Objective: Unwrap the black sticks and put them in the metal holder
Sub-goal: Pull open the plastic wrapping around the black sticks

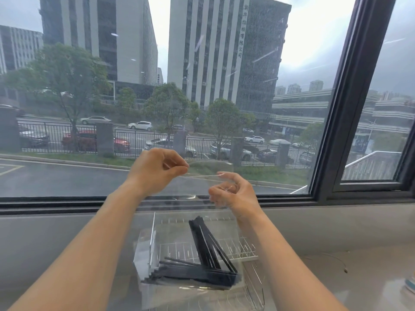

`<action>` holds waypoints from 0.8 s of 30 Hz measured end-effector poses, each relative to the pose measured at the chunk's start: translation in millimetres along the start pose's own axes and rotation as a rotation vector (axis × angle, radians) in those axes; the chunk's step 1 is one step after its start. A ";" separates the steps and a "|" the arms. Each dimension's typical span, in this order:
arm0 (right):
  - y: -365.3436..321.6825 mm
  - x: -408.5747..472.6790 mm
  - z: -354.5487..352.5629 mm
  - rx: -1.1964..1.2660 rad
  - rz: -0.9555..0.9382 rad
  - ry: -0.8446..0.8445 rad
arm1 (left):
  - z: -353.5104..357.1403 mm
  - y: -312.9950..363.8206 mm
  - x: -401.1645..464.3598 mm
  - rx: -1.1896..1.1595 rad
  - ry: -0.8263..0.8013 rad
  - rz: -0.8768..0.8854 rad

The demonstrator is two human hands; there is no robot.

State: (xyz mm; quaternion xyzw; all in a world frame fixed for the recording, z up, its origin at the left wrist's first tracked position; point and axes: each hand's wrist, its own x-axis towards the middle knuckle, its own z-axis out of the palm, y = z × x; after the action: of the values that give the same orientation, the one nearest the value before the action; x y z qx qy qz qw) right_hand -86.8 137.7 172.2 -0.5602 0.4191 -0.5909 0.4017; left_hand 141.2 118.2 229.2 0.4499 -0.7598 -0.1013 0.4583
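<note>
Black sticks (pixel 210 245) lean in the metal holder (pixel 235 250) on the sill, long axis going from lower right up to the far left; other black sticks in wrapper (pixel 190 276) lie almost level across its near side. Above, the left hand (pixel 157 170) and right hand (pixel 233 194) each pinch a clear wrapper (pixel 203 176) (thin, hard to see) stretched between them

Large dark-framed window (pixel 350 108) above pale stone sill (pixel 336 232); grey daylight (overcast), towers, street outside.
</note>
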 end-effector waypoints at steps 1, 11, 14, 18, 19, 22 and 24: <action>-0.1 -0.4 -0.2 0.003 0.005 -0.018 | -0.2 -1.1 0.0 0.065 0.009 0.002; 2.3 -0.8 -6.0 0.097 0.028 -0.004 | 0.9 -9.0 -14.7 0.260 0.013 0.050; 4.1 0.8 -7.7 0.076 0.021 -0.009 | 1.6 -8.4 -13.1 0.155 0.016 0.024; 8.4 2.9 -13.7 0.065 0.017 0.003 | 1.5 -8.1 -8.5 0.042 0.078 -0.053; 9.0 3.4 -14.8 0.058 0.019 0.003 | 2.3 -8.4 -8.3 0.077 0.053 -0.047; 11.5 4.1 -15.7 0.061 0.029 0.013 | 3.8 -7.9 -9.2 0.206 0.043 -0.012; 14.0 3.4 -16.6 0.063 0.028 0.002 | 1.6 -9.3 -7.8 0.245 0.076 -0.004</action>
State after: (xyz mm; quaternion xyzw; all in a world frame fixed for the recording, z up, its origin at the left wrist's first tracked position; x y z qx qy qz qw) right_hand -103.5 130.7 159.7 -0.5407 0.4084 -0.5988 0.4269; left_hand 146.8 118.5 218.3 0.5076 -0.7476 0.0083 0.4281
